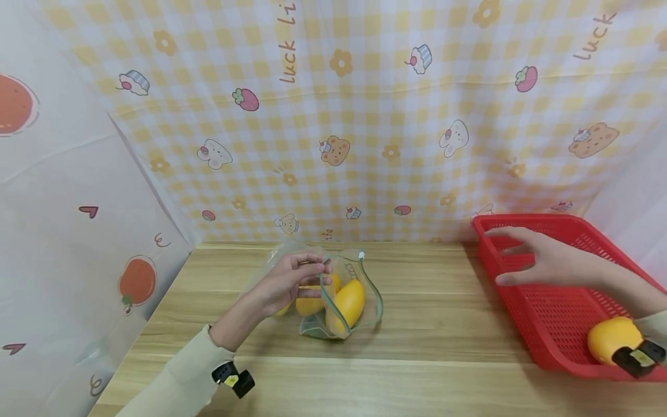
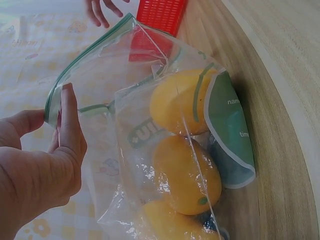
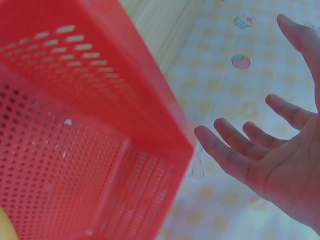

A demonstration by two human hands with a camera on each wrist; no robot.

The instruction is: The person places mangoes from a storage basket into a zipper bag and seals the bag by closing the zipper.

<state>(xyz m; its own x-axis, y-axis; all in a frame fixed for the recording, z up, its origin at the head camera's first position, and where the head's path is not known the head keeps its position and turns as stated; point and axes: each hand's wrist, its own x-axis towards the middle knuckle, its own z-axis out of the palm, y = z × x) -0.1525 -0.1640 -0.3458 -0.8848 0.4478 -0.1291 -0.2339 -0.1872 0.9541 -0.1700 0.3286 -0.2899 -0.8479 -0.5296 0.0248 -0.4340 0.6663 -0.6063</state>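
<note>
A clear zip bag [image 1: 371, 313] with a green seal stands on the table, its mouth gaping to the right. Inside are several yellow mangoes [image 1: 350, 302], which the left wrist view shows stacked behind the plastic [image 2: 187, 175]. My left hand [image 1: 292, 281] pinches the bag's rim between thumb and fingers. My right hand [image 1: 542, 258] hangs over the left side of the red basket [image 1: 547, 341], fingers spread and holding nothing. One yellow mango [image 1: 615, 339] lies in the basket's near right part, partly covered by the right wrist camera.
The wooden table [image 1: 427, 347] stretches between bag and basket. A checked cloth [image 1: 365, 116] hangs behind it, and a white printed sheet [image 1: 78, 231] closes off the left. The basket's raised red wall [image 3: 145, 80] stands beside the right hand.
</note>
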